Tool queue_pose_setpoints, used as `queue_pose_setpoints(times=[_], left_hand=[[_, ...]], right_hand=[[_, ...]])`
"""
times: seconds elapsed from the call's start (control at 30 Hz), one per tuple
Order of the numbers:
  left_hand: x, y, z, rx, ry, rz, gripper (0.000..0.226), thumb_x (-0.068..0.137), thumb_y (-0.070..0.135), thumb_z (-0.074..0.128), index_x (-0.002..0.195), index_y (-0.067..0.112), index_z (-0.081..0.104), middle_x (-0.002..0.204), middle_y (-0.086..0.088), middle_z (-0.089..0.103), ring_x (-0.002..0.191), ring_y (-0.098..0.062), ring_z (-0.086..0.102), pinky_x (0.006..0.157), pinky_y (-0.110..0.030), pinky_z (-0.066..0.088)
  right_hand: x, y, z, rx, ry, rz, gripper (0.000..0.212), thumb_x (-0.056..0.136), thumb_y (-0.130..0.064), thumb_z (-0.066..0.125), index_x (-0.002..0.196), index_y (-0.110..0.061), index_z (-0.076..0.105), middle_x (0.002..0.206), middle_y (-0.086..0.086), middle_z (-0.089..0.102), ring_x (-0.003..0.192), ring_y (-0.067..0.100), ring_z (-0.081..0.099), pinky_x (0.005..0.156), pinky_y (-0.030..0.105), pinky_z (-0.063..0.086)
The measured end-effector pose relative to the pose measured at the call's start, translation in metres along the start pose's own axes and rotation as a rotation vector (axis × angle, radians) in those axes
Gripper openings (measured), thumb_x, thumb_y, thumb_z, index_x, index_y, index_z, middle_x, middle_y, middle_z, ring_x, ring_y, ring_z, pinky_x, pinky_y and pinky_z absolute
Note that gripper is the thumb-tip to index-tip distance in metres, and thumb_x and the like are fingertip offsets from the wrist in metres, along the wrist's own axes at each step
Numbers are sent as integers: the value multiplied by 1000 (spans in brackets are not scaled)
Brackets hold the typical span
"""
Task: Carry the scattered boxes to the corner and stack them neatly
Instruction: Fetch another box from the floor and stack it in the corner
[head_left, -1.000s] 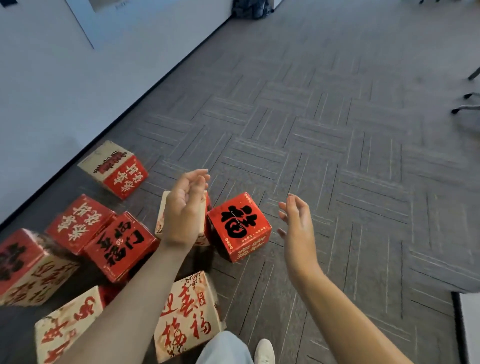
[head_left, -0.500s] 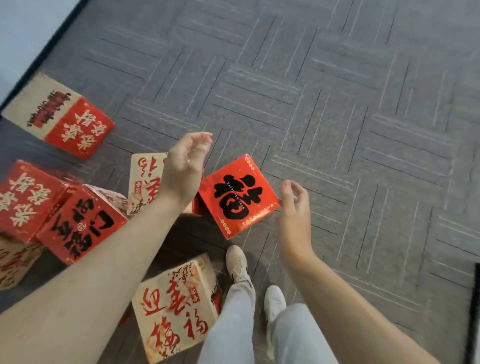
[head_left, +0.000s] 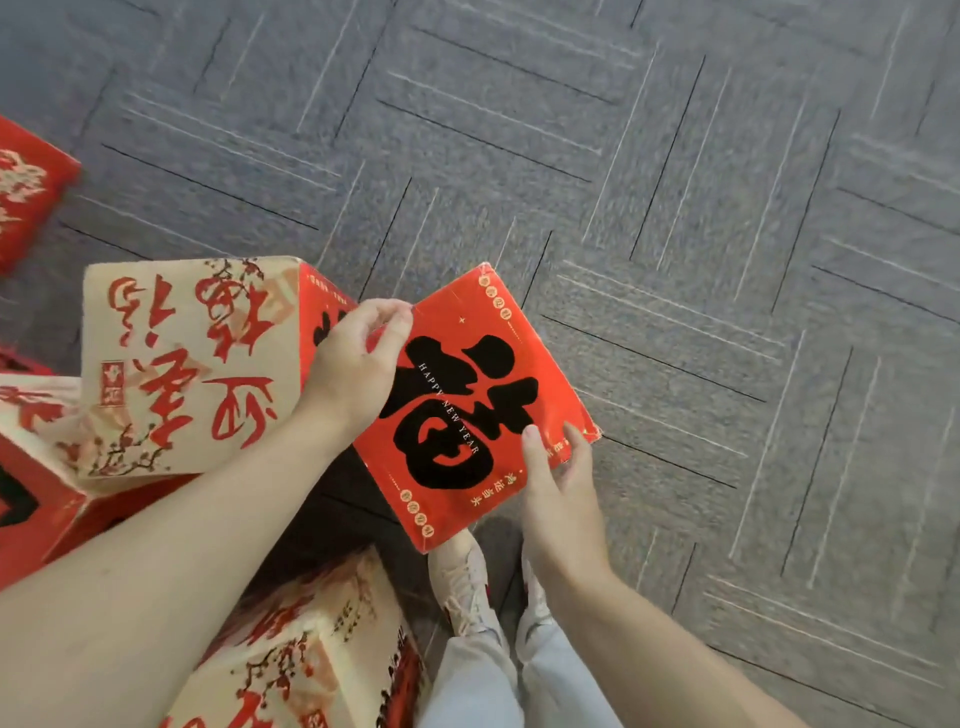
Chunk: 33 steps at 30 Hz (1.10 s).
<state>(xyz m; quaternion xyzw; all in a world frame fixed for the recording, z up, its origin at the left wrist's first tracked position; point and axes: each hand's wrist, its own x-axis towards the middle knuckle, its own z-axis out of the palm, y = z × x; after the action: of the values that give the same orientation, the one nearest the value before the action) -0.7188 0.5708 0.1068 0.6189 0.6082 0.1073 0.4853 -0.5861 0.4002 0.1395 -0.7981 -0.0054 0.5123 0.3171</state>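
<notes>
Grey carpet tiles (head_left: 675, 208) underfoot. Your left hand (head_left: 353, 364) curls over the left corner of the red cardboard box with the black character (head_left: 467, 405); right hand (head_left: 561, 483) clamps its lower right edge, thumb on top. Box is just beside a cream-and-red carton (head_left: 192, 364).

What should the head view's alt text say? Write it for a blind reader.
Two bare hands hold a red box with a large black character: the left hand grips its upper-left edge, the right hand pinches its lower-right corner. Other red and cream boxes lie left of it on grey carpet.
</notes>
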Motion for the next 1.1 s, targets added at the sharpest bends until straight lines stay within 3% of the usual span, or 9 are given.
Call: queue_pose_setpoints(times=[0.23, 0.4, 0.5, 0.6, 0.7, 0.8, 0.87, 0.93, 1.1], left_hand=[[74, -42, 31, 226, -39, -49, 42, 110, 37, 49, 148, 21, 56, 150, 3, 56, 141, -15, 48, 103, -19, 30], [84, -64, 41, 339, -113, -174, 51, 107, 46, 50, 152, 22, 51, 152, -1, 57, 142, -24, 49, 122, -42, 33], [78, -68, 42, 390, -126, -211, 56, 95, 58, 54, 142, 28, 57, 135, 3, 66, 129, -28, 59, 115, -54, 41], [71, -70, 45, 411, -185, -272, 61, 98, 56, 60, 147, 21, 54, 145, -3, 61, 135, -29, 56, 112, -41, 42], [66, -75, 51, 391, -234, -304, 56, 104, 48, 58, 150, 18, 51, 146, -3, 61, 135, -29, 55, 96, -33, 38], [63, -80, 58, 303, -215, -315, 53, 106, 46, 54, 153, 24, 48, 146, 1, 61, 135, -28, 56, 108, -38, 43], [59, -82, 62, 230, -191, -320, 50, 107, 44, 52, 153, 27, 48, 143, 2, 62, 132, -27, 58, 113, -46, 44], [53, -82, 63, 195, -176, -330, 45, 108, 42, 50, 151, 28, 51, 137, 4, 63, 127, -25, 58, 110, -46, 45], [26, -57, 45, 79, -83, -349, 42, 110, 40, 49, 148, 25, 53, 133, 12, 57, 126, -16, 54, 99, -35, 40]], right_hand=[[82, 16, 28, -19, 46, 101, 79, 99, -67, 49, 162, -54, 2, 170, -4, 28, 154, 21, 32, 123, 44, 29], [100, 24, 41, 4, 118, 170, 85, 96, -74, 47, 161, -53, -4, 172, 1, 24, 153, 31, 33, 123, 58, 29], [101, 33, 38, -6, 156, 112, 92, 92, -75, 47, 163, -47, -5, 172, -6, 22, 156, 30, 27, 124, 59, 27], [105, 38, 23, -89, 170, 9, 90, 97, -69, 48, 165, -39, -2, 174, -10, 19, 159, 23, 20, 127, 54, 21], [114, 41, 4, -169, 279, -65, 86, 100, -59, 55, 167, -33, 7, 173, -5, 21, 159, 22, 20, 128, 55, 19], [128, 46, -6, -134, 344, 103, 94, 99, -57, 59, 168, -24, 5, 175, 3, 11, 161, 27, 14, 129, 53, 14], [134, 48, -5, -47, 251, 181, 94, 90, -64, 62, 164, -28, 18, 166, 6, 36, 153, 32, 35, 124, 55, 29], [135, 47, -5, -19, 211, 161, 84, 74, -71, 60, 146, -34, 41, 137, -2, 63, 129, 30, 60, 112, 56, 45], [122, 13, -25, -19, 169, 13, 45, 99, -43, 61, 141, -34, 48, 116, -16, 67, 114, 20, 66, 107, 52, 50]])
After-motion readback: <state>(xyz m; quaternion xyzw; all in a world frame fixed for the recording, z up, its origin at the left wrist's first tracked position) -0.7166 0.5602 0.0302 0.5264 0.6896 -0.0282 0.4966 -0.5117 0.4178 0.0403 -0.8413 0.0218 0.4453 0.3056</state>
